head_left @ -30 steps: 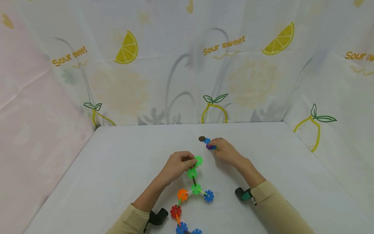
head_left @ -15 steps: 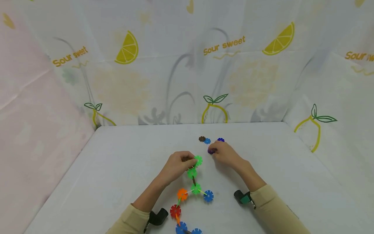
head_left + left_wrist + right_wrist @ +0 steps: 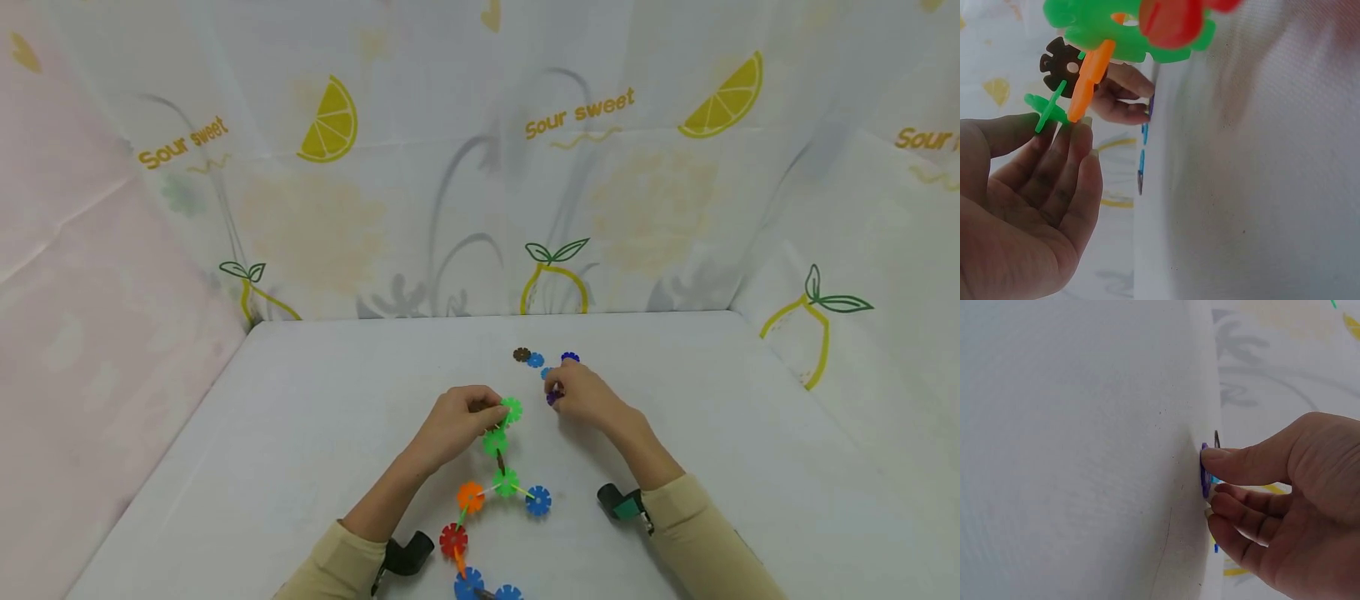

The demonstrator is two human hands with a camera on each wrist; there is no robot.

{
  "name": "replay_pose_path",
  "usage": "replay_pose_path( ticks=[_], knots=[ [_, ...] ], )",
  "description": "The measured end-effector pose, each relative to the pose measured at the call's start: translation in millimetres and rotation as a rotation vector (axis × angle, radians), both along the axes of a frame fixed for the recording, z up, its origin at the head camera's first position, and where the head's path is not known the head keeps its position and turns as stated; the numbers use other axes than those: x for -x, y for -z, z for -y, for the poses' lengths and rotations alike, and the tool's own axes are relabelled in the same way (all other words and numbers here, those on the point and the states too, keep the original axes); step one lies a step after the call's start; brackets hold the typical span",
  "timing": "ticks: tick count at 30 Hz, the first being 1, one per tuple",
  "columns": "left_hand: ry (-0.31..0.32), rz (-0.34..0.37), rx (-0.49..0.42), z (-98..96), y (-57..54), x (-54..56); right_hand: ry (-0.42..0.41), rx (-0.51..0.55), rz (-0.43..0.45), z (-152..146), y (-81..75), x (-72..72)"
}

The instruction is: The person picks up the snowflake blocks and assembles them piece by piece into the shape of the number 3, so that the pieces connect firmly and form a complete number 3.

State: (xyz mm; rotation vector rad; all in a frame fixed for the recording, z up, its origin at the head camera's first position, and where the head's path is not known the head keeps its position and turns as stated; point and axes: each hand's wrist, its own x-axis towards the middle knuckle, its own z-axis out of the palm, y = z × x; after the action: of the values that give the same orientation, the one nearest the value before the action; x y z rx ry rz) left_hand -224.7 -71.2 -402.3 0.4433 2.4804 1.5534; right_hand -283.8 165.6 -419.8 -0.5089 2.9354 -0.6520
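My left hand (image 3: 455, 423) pinches a green snowflake disc (image 3: 1052, 111) between thumb and fingers, at the far end of a chain of slotted plastic discs. The chain runs towards the near edge through green discs (image 3: 495, 442), an orange disc (image 3: 471, 497), a red disc (image 3: 453, 540) and a blue disc (image 3: 469, 585). A separate blue disc (image 3: 538, 500) branches off to the right. Farther back, my right hand (image 3: 588, 396) pinches a purple snowflake disc (image 3: 1204, 470) at the tabletop, its thumb on the near face. Part of the purple disc is hidden by the fingers.
Loose discs lie beyond the right hand: a brown disc (image 3: 522, 355), a light blue disc (image 3: 535, 360) and a dark blue disc (image 3: 570, 357). Another blue disc (image 3: 546, 373) is partly covered by the fingers. A printed cloth (image 3: 420, 208) hangs behind the white table (image 3: 360, 367).
My right hand has drawn the purple disc nearer and slightly right, away from the loose discs; the dark blue one has come into sight. The left hand keeps its hold on the chain.
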Motion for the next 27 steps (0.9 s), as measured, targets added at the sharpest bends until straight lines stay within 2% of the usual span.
replay_pose_path(
  ticks=[5, 9, 15, 19, 24, 27],
  knots=[
    [0.016, 0.011, -0.012, -1.8, 1.8, 0.8, -0.016, 0.026, 0.04, -8.4, -1.6, -2.4],
    [0.025, 0.013, 0.001, -2.2, 2.1, 0.7, 0.031, 0.056, 0.095, -13.0, -0.4, -5.0],
    [0.027, 0.015, 0.006, 0.2, 2.8, -0.2, 0.056, 0.093, 0.123, -16.0, 2.8, -7.9],
    [0.032, 0.02, -0.004, 0.6, 3.5, 0.1, 0.024, 0.123, 0.099, -18.4, 1.8, -10.2],
    [0.034, 0.021, -0.002, 0.2, 3.4, 0.5, -0.024, 0.211, -0.006, -19.2, -1.5, -12.6],
    [0.029, 0.02, 0.001, -0.2, 3.6, 1.0, -0.026, 0.279, 0.004, -17.7, -4.9, -14.1]
  ],
)
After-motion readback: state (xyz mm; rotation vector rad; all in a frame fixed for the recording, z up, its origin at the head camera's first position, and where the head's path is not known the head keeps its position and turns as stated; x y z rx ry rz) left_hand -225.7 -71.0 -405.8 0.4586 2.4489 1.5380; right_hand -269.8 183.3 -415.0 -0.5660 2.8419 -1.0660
